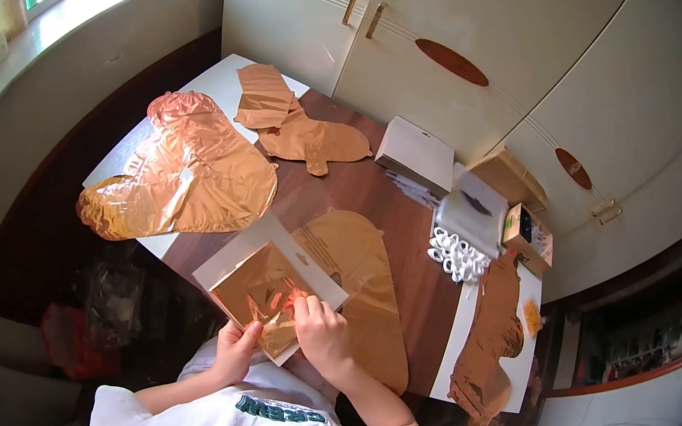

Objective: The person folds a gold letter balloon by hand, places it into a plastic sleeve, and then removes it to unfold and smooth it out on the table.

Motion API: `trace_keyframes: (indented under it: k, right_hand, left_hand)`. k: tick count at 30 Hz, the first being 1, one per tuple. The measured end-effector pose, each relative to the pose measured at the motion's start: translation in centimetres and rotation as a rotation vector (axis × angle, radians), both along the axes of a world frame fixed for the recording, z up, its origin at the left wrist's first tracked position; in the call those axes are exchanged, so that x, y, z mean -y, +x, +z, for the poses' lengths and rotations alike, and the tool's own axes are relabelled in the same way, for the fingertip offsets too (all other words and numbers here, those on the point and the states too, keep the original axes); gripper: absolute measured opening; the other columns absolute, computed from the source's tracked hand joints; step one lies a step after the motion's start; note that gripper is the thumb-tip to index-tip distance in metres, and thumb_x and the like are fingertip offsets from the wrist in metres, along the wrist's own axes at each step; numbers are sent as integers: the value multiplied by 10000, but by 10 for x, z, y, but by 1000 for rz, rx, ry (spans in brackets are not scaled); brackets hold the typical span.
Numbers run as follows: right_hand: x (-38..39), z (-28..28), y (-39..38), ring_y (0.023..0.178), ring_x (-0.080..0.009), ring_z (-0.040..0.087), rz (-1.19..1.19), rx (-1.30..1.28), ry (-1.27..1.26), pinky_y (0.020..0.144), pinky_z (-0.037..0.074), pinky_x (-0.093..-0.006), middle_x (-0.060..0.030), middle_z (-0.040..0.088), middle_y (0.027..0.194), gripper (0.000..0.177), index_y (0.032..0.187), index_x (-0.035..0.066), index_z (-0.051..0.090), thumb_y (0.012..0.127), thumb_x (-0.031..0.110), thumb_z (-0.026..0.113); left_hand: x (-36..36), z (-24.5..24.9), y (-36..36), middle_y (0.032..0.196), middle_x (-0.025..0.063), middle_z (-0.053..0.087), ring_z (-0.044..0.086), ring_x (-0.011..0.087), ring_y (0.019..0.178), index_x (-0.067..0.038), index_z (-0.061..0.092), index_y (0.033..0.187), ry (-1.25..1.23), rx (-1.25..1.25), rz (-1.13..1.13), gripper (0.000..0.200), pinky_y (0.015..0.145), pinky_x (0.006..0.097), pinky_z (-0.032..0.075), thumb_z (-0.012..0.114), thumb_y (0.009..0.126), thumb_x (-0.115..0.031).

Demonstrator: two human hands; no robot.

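Observation:
Close to my body, over the table's front edge, is a flat package (256, 280) with a white backing card and a folded, shiny copper-gold foil sheet, like a foil balloon. My left hand (235, 351) grips its lower edge, thumb on the front. My right hand (323, 334) is closed at its right side, fingertips pinched against the foil; exactly what they pinch is partly hidden. Behind the package, a large flat copper-gold foil balloon (372, 297) lies on the table. To the left rests a crinkled, shiny foil balloon (206, 171).
More flat foil shapes lie at the back (317, 139) and along the right edge (485, 340) of the brown table (419, 251). At the back right are a white stack (417, 154), a pile of white rings (458, 257) and a small box (527, 239). Cabinets (467, 20) stand behind.

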State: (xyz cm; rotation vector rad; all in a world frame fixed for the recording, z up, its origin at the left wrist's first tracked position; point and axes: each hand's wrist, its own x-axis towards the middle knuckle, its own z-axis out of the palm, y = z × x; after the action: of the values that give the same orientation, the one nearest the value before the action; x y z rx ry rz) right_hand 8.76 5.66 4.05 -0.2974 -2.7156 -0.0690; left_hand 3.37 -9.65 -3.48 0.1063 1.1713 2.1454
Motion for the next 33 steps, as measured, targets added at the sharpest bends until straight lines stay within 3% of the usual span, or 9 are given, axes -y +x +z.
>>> trace_keyframes:
  k: [8, 11, 17, 24, 33]
  right_hand:
    - [-3, -3, 5, 675, -202, 631, -30, 30, -65, 535, 531, -308, -59, 537, 733, 125, 806, 89, 500, 785, 105, 622]
    - [-2, -3, 5, 691, -169, 641, -11, 67, -49, 540, 537, -281, -45, 553, 748, 47, 819, 96, 503, 826, 101, 549]
    - [-4, 5, 0, 690, -215, 636, -26, 49, -176, 553, 534, -325, -61, 545, 751, 140, 826, 88, 513, 803, 155, 634]
    - [-14, -3, -41, 709, -208, 624, 11, -78, -58, 585, 533, -313, -61, 544, 790, 126, 870, 87, 542, 796, 142, 629]
    - [3, 0, -45, 712, -163, 601, 136, -58, -15, 571, 527, -281, -30, 528, 769, 72, 809, 102, 523, 774, 115, 585]
  left_hand:
    - [2, -1, -3, 1075, 89, 625, 626, 163, 929, -28, 531, 1141, -2, 6, -10, 201, 816, 332, 542, 525, 952, -97]
    - [2, -2, -3, 1073, 86, 626, 624, 159, 931, -27, 533, 1138, -4, 16, -3, 200, 813, 323, 540, 529, 950, -95]
    - [3, 10, -2, 1032, 69, 642, 608, 116, 882, 4, 556, 1115, -25, -29, -22, 183, 801, 282, 511, 528, 955, -80]
    - [5, -8, 7, 986, 31, 641, 574, 79, 865, 15, 562, 1098, -111, -256, -103, 173, 776, 249, 488, 532, 956, -78]
    - [4, -7, 3, 965, 31, 642, 574, 76, 821, 22, 565, 1087, -184, -265, -92, 171, 722, 241, 490, 543, 946, -72]
